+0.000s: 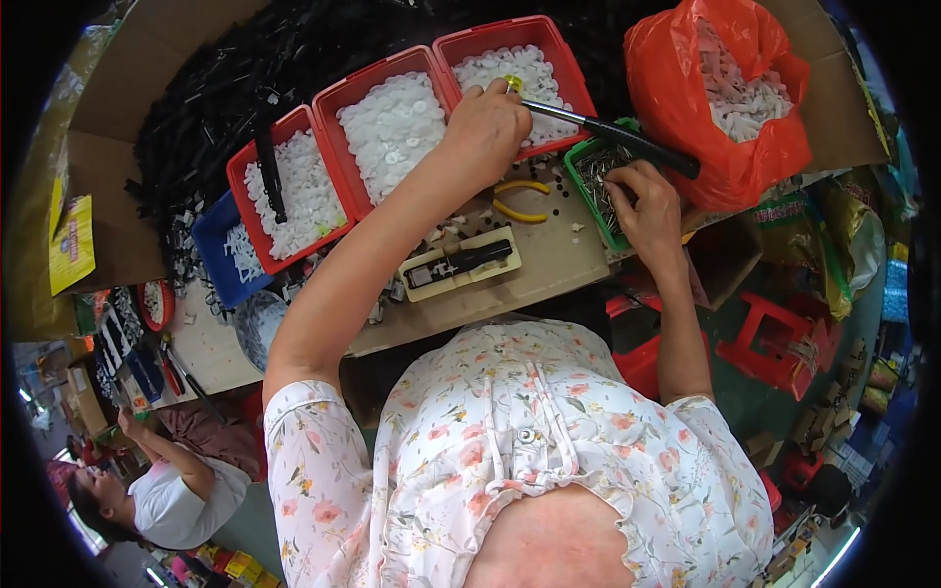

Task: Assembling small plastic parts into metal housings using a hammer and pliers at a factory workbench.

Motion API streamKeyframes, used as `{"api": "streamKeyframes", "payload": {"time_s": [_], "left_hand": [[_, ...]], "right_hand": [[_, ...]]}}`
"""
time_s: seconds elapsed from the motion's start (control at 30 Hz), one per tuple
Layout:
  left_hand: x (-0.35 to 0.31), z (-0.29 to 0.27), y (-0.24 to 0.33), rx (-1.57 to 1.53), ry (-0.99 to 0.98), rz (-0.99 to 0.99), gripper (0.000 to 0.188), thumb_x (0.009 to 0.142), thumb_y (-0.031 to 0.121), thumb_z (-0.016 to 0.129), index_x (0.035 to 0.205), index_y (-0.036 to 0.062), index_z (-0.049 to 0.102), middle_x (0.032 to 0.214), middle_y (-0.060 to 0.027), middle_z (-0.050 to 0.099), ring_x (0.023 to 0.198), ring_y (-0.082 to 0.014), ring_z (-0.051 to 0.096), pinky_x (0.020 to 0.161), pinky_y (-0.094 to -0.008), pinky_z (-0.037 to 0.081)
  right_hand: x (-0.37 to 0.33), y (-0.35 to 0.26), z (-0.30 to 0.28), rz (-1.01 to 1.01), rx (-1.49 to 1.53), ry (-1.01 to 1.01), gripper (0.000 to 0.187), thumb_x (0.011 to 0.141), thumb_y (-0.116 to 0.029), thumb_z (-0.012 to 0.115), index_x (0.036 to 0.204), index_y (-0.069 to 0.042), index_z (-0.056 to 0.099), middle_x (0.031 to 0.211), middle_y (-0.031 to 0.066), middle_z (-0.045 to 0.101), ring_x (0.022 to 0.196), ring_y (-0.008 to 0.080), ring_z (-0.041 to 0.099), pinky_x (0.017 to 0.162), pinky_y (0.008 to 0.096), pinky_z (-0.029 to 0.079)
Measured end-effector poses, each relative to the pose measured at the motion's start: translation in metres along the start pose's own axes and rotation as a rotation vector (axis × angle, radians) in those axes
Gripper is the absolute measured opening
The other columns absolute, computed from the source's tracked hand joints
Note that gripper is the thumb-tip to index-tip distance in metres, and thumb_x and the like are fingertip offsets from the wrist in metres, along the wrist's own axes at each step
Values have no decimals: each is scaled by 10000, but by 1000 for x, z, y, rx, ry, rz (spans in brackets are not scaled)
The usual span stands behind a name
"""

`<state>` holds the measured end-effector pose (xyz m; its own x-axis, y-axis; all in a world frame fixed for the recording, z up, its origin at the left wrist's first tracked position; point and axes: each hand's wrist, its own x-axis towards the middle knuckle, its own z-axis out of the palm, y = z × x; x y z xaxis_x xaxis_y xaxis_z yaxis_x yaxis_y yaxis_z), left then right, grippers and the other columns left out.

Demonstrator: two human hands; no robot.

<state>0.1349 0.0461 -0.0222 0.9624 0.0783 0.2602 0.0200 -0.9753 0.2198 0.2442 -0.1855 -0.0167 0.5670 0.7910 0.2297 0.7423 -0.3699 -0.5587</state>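
Observation:
My left hand (pixel 487 132) reaches over the right-hand red tray (pixel 580 73) of small white plastic parts (pixel 485 67), its fingers bent down together among them; what they grip is hidden. Close beside it lies a hammer-like tool (pixel 608 129) with a yellow head, metal shaft and black handle, slanting across to the right. My right hand (pixel 645 208) dips into a green tray (pixel 580 169) of thin metal pins or screws (pixel 603 174), thumb and fingers pinched; anything between them is too small to make out. On the table edge, a cream holder (pixel 417 285) carries a long black part (pixel 470 257).
Yellow-handled pliers (pixel 520 201) lie behind the holder. Two more red trays (pixel 377 103) (pixel 279 186) and a blue tray (pixel 211 240) stand leftward. A large heap of black parts (pixel 196 127) lies behind. An orange-red bag (pixel 676 108) stands at right. A co-worker (pixel 181 495) sits lower left.

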Motion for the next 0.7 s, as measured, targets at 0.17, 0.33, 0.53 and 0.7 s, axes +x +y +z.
{"api": "streamKeyframes", "payload": {"time_s": [0.17, 0.33, 0.53, 0.7], "left_hand": [[-1, -7, -4, 39, 34, 64, 60, 704, 21, 607, 671, 39, 654, 832, -104, 639, 958, -288, 567, 770, -387, 446], [2, -13, 1, 98, -60, 64, 90, 726, 22, 582, 649, 31, 627, 791, -123, 645, 947, -298, 578, 762, -386, 448], [1, -1, -11, 26, 15, 50, 59, 688, 44, 685, 678, -8, 660, 794, -136, 653, 894, -313, 594, 749, -414, 487], [2, -4, -10, -58, 36, 39, 104, 683, 62, 727, 726, -24, 688, 776, -135, 654, 850, -314, 597, 747, -416, 505]], "right_hand": [[-2, 1, -1, -22, -25, 36, 83, 823, -37, 690, 890, 10, 678, 829, 134, 620, 727, 303, 623, 643, 366, 468], [-4, 2, -2, 4, -11, 29, 90, 823, -42, 692, 892, 14, 678, 828, 136, 620, 730, 303, 624, 650, 361, 470], [-7, 6, -3, 10, 51, 50, 93, 818, -30, 693, 890, 26, 676, 824, 137, 618, 728, 292, 625, 661, 348, 473], [-8, 4, -2, -11, 106, 101, 82, 812, 4, 692, 886, 32, 673, 817, 118, 618, 717, 240, 621, 663, 322, 475]]}}
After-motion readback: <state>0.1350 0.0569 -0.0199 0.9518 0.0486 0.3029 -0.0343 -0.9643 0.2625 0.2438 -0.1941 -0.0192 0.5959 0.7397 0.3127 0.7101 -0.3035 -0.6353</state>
